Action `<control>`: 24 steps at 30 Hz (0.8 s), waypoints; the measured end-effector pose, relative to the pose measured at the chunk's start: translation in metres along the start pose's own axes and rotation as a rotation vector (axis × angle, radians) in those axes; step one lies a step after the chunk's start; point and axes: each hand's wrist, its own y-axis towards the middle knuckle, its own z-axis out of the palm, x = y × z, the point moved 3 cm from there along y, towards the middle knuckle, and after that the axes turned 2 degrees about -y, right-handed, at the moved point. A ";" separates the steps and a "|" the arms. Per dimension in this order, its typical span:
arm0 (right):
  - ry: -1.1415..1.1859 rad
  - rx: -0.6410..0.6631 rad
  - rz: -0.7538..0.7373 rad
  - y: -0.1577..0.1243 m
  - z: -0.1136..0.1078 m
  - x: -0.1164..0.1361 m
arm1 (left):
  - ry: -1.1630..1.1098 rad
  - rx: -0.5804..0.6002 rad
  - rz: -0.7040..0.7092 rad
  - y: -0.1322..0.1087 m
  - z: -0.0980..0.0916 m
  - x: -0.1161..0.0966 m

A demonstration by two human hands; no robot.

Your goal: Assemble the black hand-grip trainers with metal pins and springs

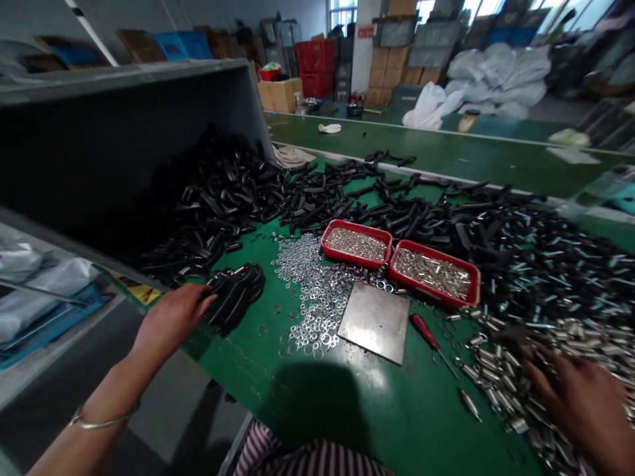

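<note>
My left hand (171, 314) is at the table's left edge, thumb and fingers closed around the near end of a black curved handle. That handle lies against a neat bunch of black handles (235, 297). On the right, my right hand (578, 390) is over a heap of shiny metal sleeves (501, 380); motion blurs its fingers, so I cannot make out what they hold. A dark blurred shape is by its fingertips. Between the hands lie a square metal plate (376, 324), a red-handled screwdriver (424, 330) and a pointed metal piece (469, 404).
Loose metal rings (317, 304) spread beside two red trays of small metal parts, the left tray (325, 246) and right tray (476, 284). A tipped grey bin (251, 99) spills black handles (238, 185). Black parts with bolts (526, 258) are piled at right.
</note>
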 end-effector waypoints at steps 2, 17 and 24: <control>-0.161 0.058 -0.136 0.020 0.015 0.047 | -0.053 -0.092 -0.048 0.006 -0.007 -0.022; -0.519 0.507 -0.300 0.088 0.113 0.210 | -0.375 0.202 0.121 0.024 0.055 -0.163; -0.483 0.532 -0.242 0.079 0.102 0.200 | -0.317 0.181 0.289 0.035 0.062 -0.172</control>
